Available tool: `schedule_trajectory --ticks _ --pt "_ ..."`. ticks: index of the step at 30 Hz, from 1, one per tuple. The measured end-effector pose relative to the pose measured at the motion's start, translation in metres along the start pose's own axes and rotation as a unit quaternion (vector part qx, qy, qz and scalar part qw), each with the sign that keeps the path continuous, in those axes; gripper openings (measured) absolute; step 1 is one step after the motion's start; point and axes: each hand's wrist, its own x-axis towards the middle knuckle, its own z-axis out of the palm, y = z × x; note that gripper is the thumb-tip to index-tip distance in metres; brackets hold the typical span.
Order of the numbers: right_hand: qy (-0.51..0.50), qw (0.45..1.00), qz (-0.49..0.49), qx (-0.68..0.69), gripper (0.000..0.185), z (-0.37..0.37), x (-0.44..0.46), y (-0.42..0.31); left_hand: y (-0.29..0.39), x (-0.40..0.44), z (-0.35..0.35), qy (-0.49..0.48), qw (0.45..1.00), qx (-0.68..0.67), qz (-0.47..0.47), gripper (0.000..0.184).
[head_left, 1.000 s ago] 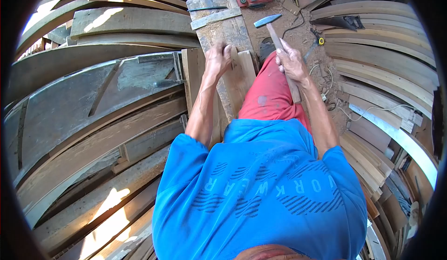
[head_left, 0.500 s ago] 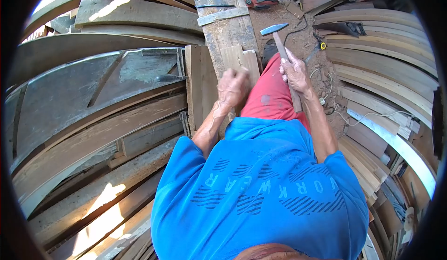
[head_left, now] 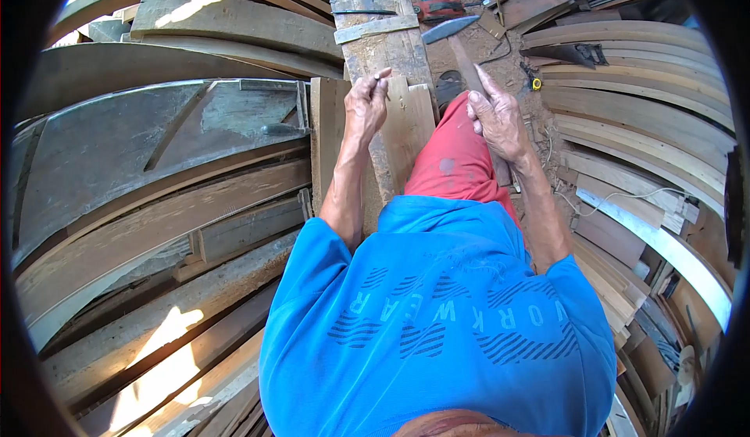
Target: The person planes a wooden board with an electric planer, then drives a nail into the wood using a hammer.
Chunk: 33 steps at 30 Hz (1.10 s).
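Note:
My right hand (head_left: 498,120) is wrapped round the wooden handle of a hammer (head_left: 451,30), its metal head raised and pointing away from me. Left of it, my left hand (head_left: 366,107) is closed in a pinch, thumb and fingertips together; whatever is between them is too small to make out. That hand is up beside a light wooden piece (head_left: 408,112), which lies on the worn plank bench (head_left: 391,54) alongside my leg in red trousers. I cannot tell whether the hand touches the wood.
On the far end of the bench are a dark thin rod (head_left: 366,12) and a crosswise wood strip (head_left: 376,28). A red power tool (head_left: 439,7), a hand saw (head_left: 580,52) and a yellow tape measure (head_left: 536,84) lie beyond. Stacked boards (head_left: 234,30) line both sides.
My left hand has risen off the light wood and moved left and away from me, fingers now pinched. The hammer has shifted slightly left and away, still in my right hand.

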Motion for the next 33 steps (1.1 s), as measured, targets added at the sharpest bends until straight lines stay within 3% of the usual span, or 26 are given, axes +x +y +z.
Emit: schedule_trajectory --ticks 4,7,11,14,21,24,27,30,33 --pt "0.005 0.999 -0.037 -0.015 0.062 0.007 -0.006 -0.023 -0.001 0.014 0.010 -0.026 0.996 -0.074 -0.039 0.020" --pt "0.004 0.999 -0.041 -0.025 0.060 0.010 -0.014 -0.038 -0.008 0.014 0.011 -0.052 0.997 0.039 0.029 0.018" --pt "0.008 0.996 -0.059 -0.068 0.059 0.010 -0.025 -0.047 -0.015 0.009 0.011 -0.056 0.992 0.073 0.087 0.015" --pt "0.005 0.994 -0.068 -0.085 0.058 0.008 -0.025 -0.045 -0.016 0.007 0.010 -0.056 0.997 0.035 0.037 0.012" --pt "-0.004 0.995 -0.037 -0.098 0.055 0.010 -0.019 -0.049 -0.017 0.009 0.010 -0.086 0.991 0.088 0.053 0.011" --pt "-0.020 0.984 -0.042 -0.170 0.054 0.010 -0.008 -0.057 -0.022 0.015 0.014 -0.106 0.984 0.123 0.067 0.014" --pt "-0.022 0.943 -0.171 -0.286 0.055 0.013 0.019 -0.028 -0.016 0.022 0.012 -0.125 0.980 0.146 0.061 0.018" --pt "-0.144 0.889 -0.067 -0.429 0.054 0.009 0.048 -0.008 -0.021 0.026 0.014 -0.136 0.978 0.152 0.043 0.022" --pt "-0.098 0.922 -0.166 -0.336 0.053 0.002 0.066 -0.003 -0.035 0.032 0.019 -0.123 0.980 0.153 0.028 0.023"
